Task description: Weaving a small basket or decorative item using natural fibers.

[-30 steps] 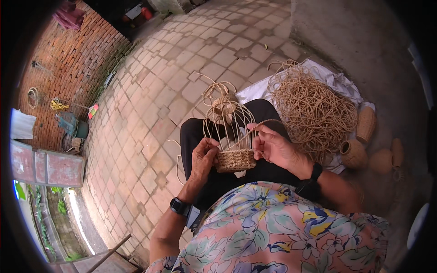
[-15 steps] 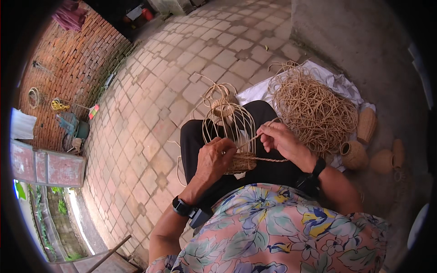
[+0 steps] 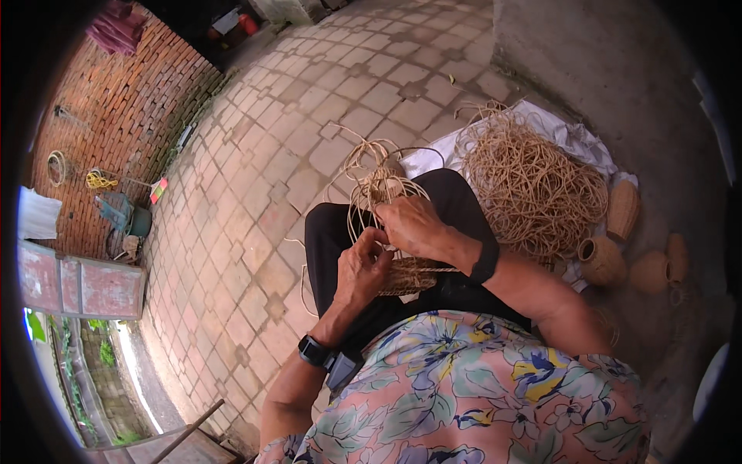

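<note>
A small cord basket (image 3: pixel 411 277) sat part-woven over the lap, its base band built up and its upper stakes (image 3: pixel 357 203) bare.
The tight weave covered only the low wall; judging by the open stakes above it, most of the height was left to fill, and a loose weaving strand (image 3: pixel 442 270) trailed rightward. The left hand (image 3: pixel 360 267) was closed, thumb and fingers gripping the basket's left side. The right hand (image 3: pixel 411 226) reached across above it, fingers curled among the stakes; whether it pinched one could not be told. A tangled cord heap (image 3: pixel 533 189) lay on the right.
</note>
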Tool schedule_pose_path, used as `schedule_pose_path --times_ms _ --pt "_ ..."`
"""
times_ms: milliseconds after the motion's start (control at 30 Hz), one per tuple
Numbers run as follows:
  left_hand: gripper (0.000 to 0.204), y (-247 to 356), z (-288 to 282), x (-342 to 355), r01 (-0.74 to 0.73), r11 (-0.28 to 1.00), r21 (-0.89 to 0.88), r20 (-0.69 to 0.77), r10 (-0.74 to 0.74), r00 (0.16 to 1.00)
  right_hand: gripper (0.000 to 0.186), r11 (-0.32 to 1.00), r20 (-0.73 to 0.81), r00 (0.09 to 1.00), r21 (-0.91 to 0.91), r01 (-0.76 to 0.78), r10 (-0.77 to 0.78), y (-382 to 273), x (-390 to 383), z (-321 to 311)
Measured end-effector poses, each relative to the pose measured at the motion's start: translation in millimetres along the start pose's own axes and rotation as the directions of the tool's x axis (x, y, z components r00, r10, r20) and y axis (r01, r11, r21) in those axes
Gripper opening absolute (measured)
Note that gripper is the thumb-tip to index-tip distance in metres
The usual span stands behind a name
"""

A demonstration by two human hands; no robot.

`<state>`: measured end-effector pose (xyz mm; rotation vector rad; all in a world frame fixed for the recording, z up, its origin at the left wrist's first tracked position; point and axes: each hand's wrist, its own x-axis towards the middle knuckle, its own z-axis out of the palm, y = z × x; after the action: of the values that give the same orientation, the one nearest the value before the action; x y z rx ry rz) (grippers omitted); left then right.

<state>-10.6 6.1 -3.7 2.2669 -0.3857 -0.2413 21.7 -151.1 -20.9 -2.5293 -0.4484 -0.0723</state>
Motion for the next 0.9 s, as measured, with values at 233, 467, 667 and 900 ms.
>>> schedule_pose_path --times_ms 233,467,667,900 --pt "0.017 -6.7 -15.4 -3.3 -0.053 0.99 -0.127 0.069 0.062 0.996 0.015 0.795 -0.003 0.958 0.558 -0.237 0.287 7.8 -46.9 -14.3" --pt "0.019 11.6 -4.0 7.8 -0.252 0.952 0.173 -0.07 0.267 0.961 0.022 0.919 -0.039 0.963 0.31 -0.242 0.267 77.9 -119.2 -22.4" --pt "0.022 16.0 18.4 9.7 -0.13 0.904 0.406 -0.05 0.164 0.985 0.017 0.387 0.181 0.887 0.85 -0.358 0.424 85.6 -75.5 -34.0" --pt "0.018 6.3 21.5 6.0 -0.061 0.971 0.232 -0.172 0.103 0.98 0.011 0.654 -0.003 0.951 0.726 -0.211 0.31 62.0 -7.9 -1.3"
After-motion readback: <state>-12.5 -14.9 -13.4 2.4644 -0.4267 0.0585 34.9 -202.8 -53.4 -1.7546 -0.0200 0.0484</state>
